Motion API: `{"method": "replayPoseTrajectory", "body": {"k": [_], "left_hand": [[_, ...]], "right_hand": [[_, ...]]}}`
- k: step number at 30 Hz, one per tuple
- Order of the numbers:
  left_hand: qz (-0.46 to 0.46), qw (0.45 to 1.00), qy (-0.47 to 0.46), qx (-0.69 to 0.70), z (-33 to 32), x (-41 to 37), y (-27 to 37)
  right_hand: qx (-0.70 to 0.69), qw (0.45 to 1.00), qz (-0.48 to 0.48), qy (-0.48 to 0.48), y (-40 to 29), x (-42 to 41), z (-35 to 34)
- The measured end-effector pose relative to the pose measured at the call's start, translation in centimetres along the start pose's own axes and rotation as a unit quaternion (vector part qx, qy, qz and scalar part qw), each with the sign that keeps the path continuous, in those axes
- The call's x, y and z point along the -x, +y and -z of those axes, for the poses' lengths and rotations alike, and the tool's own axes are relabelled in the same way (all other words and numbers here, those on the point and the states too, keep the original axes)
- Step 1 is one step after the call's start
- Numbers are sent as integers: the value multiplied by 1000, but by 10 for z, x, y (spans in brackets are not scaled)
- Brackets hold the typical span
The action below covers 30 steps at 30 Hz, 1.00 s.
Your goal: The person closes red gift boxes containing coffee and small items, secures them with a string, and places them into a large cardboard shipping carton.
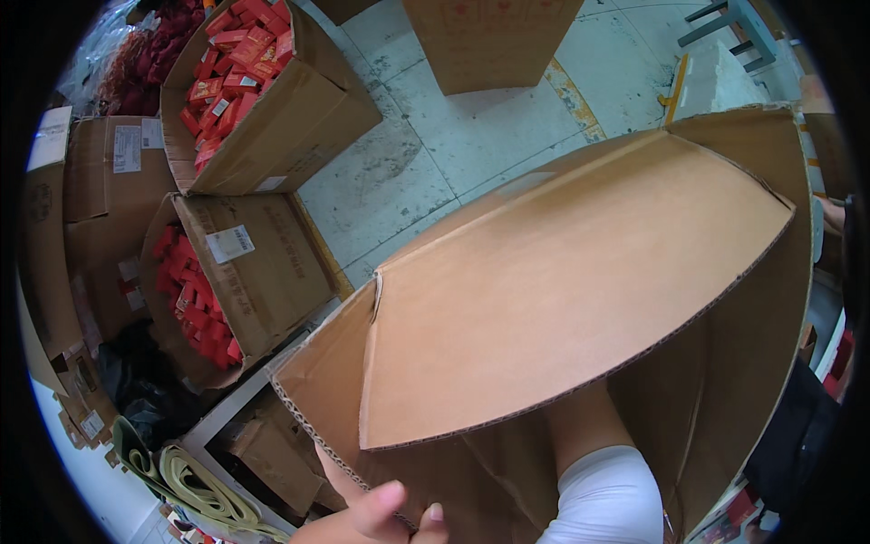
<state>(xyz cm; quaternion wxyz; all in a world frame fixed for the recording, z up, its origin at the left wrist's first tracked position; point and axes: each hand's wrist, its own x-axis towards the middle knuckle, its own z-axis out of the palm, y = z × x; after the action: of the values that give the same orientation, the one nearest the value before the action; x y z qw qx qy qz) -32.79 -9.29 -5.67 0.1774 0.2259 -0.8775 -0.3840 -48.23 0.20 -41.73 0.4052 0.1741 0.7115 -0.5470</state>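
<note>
A large cardboard box (544, 285) stands right before me, its wide flap slanting across the opening. My left hand (370, 506) is at the near left edge of the box, with the corrugated rim between its fingers. My right arm, in a white sleeve, reaches down inside the box, and the flap covers the right hand. What that hand touches cannot be seen. The inside of the box is in shadow below the flap.
Two cardboard boxes of small red packets (238, 61) (197, 299) stand at the left. Another carton (489, 41) is on the tiled floor ahead. A grey stool (741, 30) is at the upper right. Rolled green material (204, 483) lies lower left. Part of another person shows at the right edge.
</note>
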Motion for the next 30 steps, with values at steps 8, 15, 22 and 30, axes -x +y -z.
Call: {"method": "replayPoseTrajectory", "body": {"k": [8, 15, 22, 30], "left_hand": [[64, 988, 62, 126, -11, 27, -6], [-31, 999, 2, -32, -2, -12, 2], [-35, 999, 31, -8, -3, -15, 18], [-41, 997, -8, -57, 4, 20, 1]], "right_hand": [[-63, 982, -29, -177, 23, -16, -12], [28, 987, -23, -158, 70, 103, 44], [5, 996, 69, 60, 16, 359, 207], [-14, 846, 164, 507, 125, 634, 370]]}}
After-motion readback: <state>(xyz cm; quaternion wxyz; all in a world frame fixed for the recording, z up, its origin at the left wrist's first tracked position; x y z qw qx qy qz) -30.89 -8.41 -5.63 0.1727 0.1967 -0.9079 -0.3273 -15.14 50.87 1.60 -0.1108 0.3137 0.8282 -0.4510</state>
